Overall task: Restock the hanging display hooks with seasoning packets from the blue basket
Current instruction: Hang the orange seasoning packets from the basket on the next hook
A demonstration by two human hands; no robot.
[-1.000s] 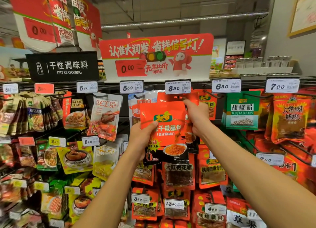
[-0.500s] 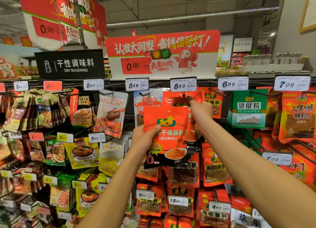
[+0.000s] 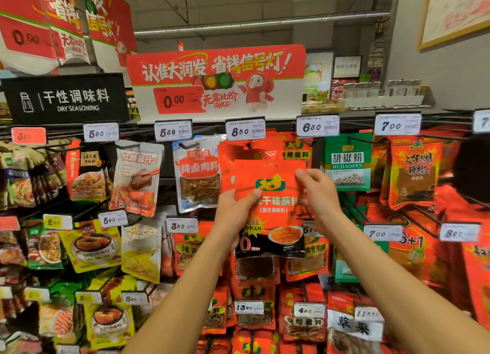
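An orange-red seasoning packet (image 3: 273,210) with a black lower band is held up flat in front of the hook rack. My left hand (image 3: 233,210) grips its left edge, thumb on the front. My right hand (image 3: 316,194) pinches its upper right edge. The packet's top sits just below the hook under the 8.50 price tag (image 3: 245,129), where matching red packets (image 3: 246,152) hang behind it. Whether its hole is on the hook cannot be seen. The blue basket is out of view.
Rows of hooks carry other packets: a white-blue one (image 3: 197,173) to the left, a green pepper packet (image 3: 347,162) to the right, more red packets below. Price tags stick out at each hook's tip. A red promotional sign (image 3: 216,80) stands above.
My right hand came down from the hook top to the packet's upper right edge. The packet now sits squarer and slightly right in front of the hanging stack. The camera shifted closer.
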